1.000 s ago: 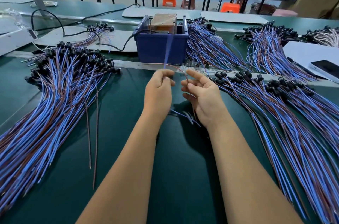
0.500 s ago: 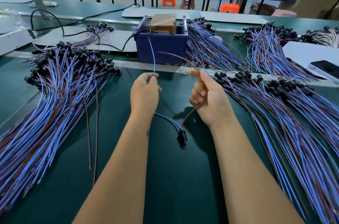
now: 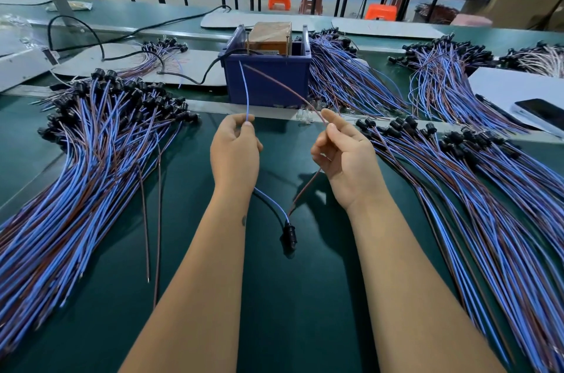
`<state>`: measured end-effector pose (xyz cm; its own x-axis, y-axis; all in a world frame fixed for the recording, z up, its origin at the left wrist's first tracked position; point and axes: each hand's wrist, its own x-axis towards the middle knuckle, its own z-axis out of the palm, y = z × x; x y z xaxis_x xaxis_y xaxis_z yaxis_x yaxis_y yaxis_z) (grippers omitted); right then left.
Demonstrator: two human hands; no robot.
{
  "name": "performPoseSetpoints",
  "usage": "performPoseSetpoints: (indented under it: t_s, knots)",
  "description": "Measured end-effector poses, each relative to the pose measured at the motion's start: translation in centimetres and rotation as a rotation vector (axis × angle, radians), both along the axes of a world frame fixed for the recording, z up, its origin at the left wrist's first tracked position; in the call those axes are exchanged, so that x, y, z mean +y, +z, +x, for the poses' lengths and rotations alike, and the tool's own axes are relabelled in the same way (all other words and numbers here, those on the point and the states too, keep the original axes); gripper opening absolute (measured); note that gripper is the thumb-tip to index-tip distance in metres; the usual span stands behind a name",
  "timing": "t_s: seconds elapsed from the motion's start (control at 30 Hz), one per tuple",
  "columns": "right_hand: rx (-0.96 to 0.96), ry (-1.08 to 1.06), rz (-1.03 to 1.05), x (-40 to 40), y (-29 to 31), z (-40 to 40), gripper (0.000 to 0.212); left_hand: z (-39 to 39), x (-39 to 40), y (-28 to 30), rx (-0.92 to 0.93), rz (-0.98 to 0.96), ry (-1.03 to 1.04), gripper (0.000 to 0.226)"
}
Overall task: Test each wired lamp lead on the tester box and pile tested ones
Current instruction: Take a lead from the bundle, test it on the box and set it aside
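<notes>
One lamp lead hangs between my hands, its black socket (image 3: pixel 289 235) dangling just above the green table. My left hand (image 3: pixel 235 153) pinches the lead's blue wire (image 3: pixel 245 92), whose free end rises toward the tester box (image 3: pixel 268 79). My right hand (image 3: pixel 341 153) pinches the brown wire (image 3: pixel 283 87), which slants up and left toward the same box. Both wire tips hover in front of the blue box, short of the brown block (image 3: pixel 271 34) inside it.
A large pile of blue-brown leads (image 3: pixel 76 174) covers the left of the table, another pile (image 3: pixel 488 189) the right. More bundles (image 3: pixel 345 73) lie behind the box. Two loose brown wires (image 3: pixel 152 214) lie left of my forearm. A phone (image 3: pixel 546 113) on white paper sits far right.
My hands have drawn apart, each taking one wire of the lead. The socket has dropped below them, and the wire ends now point up toward the box.
</notes>
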<state>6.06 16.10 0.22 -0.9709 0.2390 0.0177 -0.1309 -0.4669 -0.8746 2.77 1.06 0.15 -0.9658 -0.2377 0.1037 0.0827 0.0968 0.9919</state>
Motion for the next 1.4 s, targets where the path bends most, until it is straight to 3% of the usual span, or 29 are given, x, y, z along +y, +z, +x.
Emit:
performPoseSetpoints:
  t_s: [0.13,0.3,0.5,0.6,0.8,0.9,1.4]
  knots:
    - [-0.040,-0.043,0.321,-0.6,-0.2,-0.1,0.025,0.0,0.0,0.1,0.014,0.042,-0.001,0.021]
    - [-0.057,-0.166,0.999,-1.6,-0.7,-0.2,0.030,0.0,0.1,0.0,-0.019,0.068,-0.015,0.021]
    - [-0.102,-0.243,1.330,-2.0,-0.5,0.1,0.022,0.0,0.2,0.1,-0.034,0.050,-0.016,0.021]
    - [-0.115,-0.288,1.283,-1.9,-0.4,0.4,0.015,0.1,0.1,0.1,-0.029,0.061,-0.004,0.021]
    - [-0.088,-0.403,0.780,-1.0,0.3,0.6,0.015,0.1,0.1,0.5,-0.018,0.091,-0.013,0.022]
    - [-0.065,-0.412,0.647,-1.0,0.3,0.6,0.016,0.1,0.3,0.6,-0.050,0.089,-0.032,0.023]
    - [-0.065,-0.373,0.669,-1.1,-0.1,0.1,0.018,-0.7,-0.1,-0.2,-0.012,0.021,-0.014,0.022]
